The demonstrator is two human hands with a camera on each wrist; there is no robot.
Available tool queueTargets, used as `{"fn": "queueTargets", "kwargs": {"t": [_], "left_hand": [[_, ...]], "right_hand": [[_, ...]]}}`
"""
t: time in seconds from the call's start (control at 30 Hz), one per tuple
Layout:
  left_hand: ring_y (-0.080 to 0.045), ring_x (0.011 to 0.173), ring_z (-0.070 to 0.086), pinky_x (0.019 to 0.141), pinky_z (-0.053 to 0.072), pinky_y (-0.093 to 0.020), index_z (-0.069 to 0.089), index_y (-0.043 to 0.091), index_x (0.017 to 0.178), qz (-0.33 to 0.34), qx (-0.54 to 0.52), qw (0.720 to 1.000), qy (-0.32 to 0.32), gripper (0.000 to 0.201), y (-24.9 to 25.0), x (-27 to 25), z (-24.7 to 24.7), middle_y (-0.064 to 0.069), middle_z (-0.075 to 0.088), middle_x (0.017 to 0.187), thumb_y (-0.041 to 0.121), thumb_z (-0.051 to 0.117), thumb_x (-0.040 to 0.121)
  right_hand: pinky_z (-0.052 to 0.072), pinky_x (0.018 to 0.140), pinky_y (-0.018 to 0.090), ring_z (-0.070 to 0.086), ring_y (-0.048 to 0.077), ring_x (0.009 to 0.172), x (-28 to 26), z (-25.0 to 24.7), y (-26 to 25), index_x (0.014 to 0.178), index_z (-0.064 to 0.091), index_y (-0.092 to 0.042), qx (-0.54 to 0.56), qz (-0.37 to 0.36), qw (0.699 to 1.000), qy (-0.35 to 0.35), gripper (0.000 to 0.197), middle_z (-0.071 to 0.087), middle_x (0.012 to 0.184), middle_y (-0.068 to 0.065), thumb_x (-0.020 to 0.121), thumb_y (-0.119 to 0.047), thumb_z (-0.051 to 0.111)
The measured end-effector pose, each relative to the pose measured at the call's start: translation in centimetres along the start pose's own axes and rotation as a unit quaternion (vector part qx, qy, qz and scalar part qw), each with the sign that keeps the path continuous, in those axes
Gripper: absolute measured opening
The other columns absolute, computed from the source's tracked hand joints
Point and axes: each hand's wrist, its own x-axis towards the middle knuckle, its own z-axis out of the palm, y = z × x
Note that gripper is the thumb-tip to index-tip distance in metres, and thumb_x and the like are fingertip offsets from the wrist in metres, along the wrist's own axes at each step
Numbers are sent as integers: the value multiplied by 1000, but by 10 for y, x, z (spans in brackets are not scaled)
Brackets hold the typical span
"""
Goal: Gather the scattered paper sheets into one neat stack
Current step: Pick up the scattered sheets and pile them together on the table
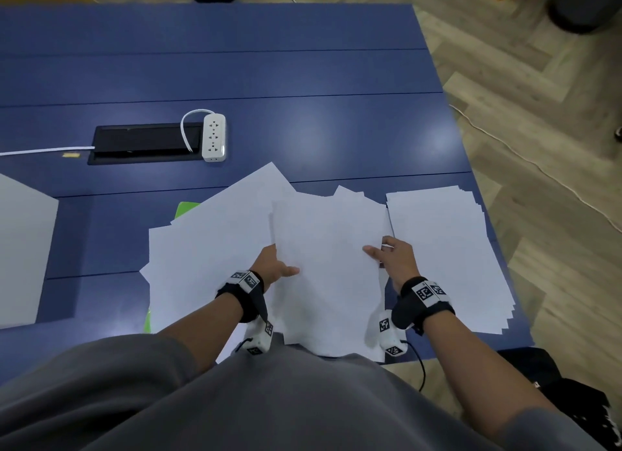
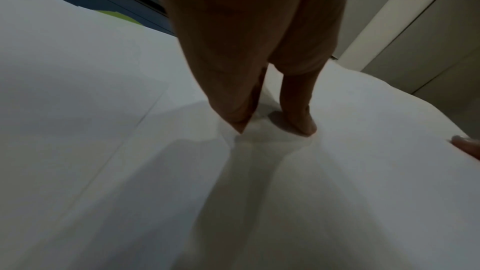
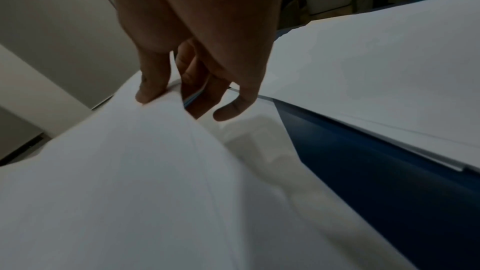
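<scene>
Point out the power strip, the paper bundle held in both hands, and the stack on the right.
power strip (image 1: 214, 137): head view, middle of its socket face.
held bundle (image 1: 326, 265): head view, centre of top sheet.
right stack (image 1: 447, 255): head view, middle of top sheet.

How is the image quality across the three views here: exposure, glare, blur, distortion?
Head view: bright and sharp, soft ceiling-light glare patches on the blue table, wide-angle bending at the edges. Left wrist view: dim and soft, the left hand a dark silhouette casting shadows on the paper sheets. Right wrist view: also underexposed and slightly blurred, the right hand backlit.
</scene>
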Motion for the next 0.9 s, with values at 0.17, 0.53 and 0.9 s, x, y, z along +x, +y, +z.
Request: {"fn": "queueTargets", "kwargs": {"t": [0.17, 0.53, 0.9], "left_hand": [[-31, 102, 62, 87, 52, -39, 55, 6, 121, -27, -39, 998, -34, 55, 20, 7, 33, -12, 66, 112, -14, 67, 71], [-31, 100, 59, 70, 50, -30, 51, 1, 124, -58, 51, 996, -51, 42, 50, 63, 157, -16, 61, 114, -11, 46, 84], [-34, 94, 62, 80, 57, -49, 51, 7, 87, -68, 219, 972, -49, 13, 62, 112, 244, -17, 58, 100, -3, 53, 79]], "right_hand": [[26, 52, 26, 26, 14, 49, 9, -18, -2, 60, 35, -19, 20, 14, 999, 49, 46, 29, 55, -5, 80, -26, 76], [48, 87, 33, 61, 27, 98, 40, -122, 4, 112, 62, -4, -178, 10, 980, 87, 32, 67, 112, 13, 81, -5, 71], [41, 77, 35, 53, 29, 90, 65, -187, 11, 128, 38, -9, -243, 42, 948, 201, 43, 53, 102, 13, 90, -1, 57]]}}
